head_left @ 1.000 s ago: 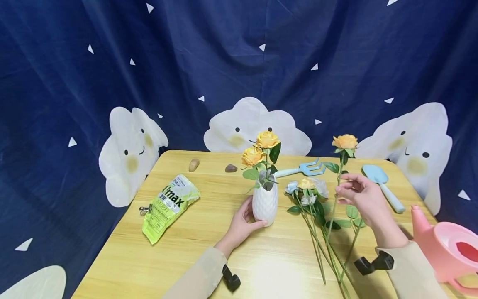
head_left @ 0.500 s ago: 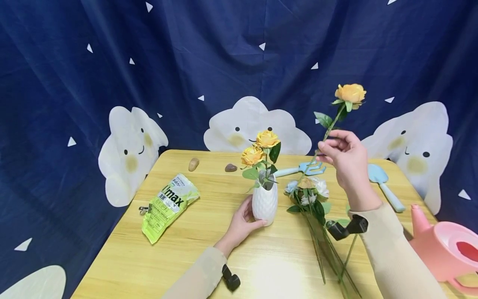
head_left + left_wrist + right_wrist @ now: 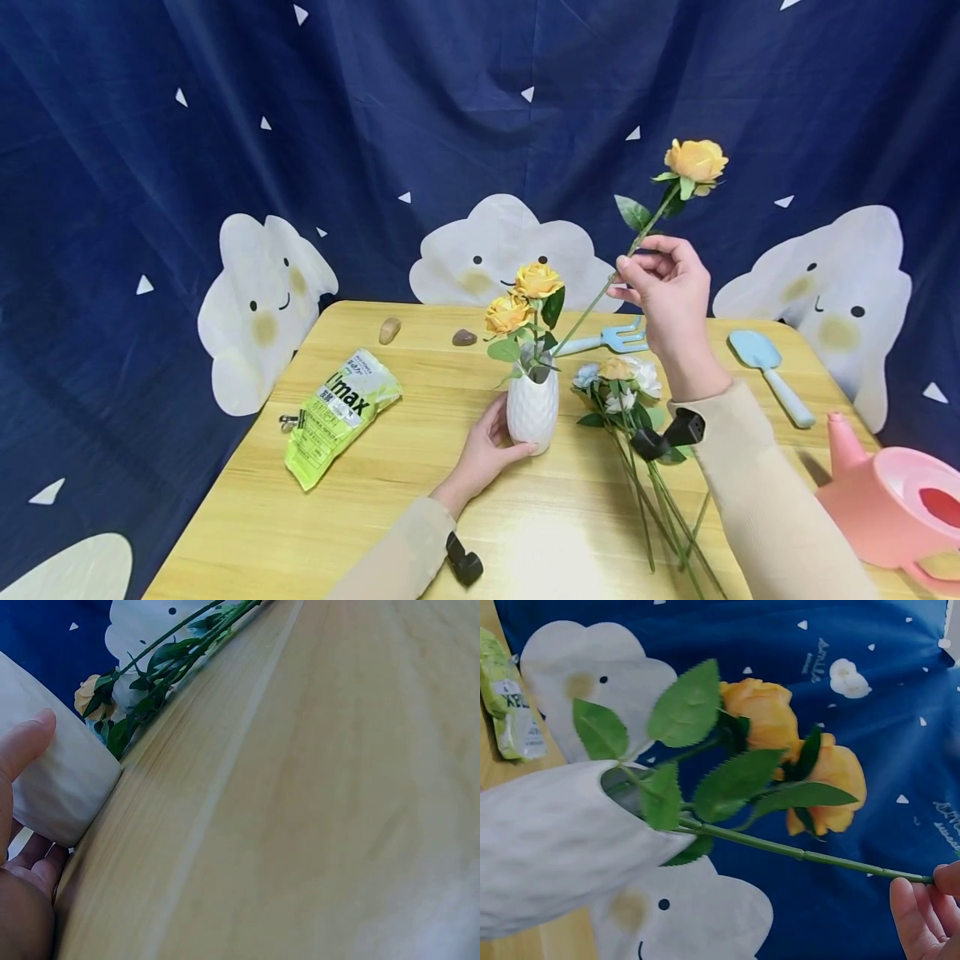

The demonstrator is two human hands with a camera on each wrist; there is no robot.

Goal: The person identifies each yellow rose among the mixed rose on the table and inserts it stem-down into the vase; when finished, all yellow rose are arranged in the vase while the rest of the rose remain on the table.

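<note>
A white textured vase stands upright on the table with two yellow roses in it. My left hand grips the vase low down, its thumb across the front; the left wrist view shows the thumb on the vase wall. With thumb and fingertips my right hand pinches the stem of an orange-yellow rose, held tilted above and right of the vase. In the right wrist view the lower end of that green stem reaches into the vase mouth, among the leaves.
Several artificial flowers lie right of the vase, stems toward the front. Behind are a blue hand rake and two stones. A blue trowel and pink watering can sit at right, a green bag at left.
My right hand has lifted the rose off the flower pile, then moved left, bringing its stem end to the vase mouth. The left hand and vase have stayed put.
</note>
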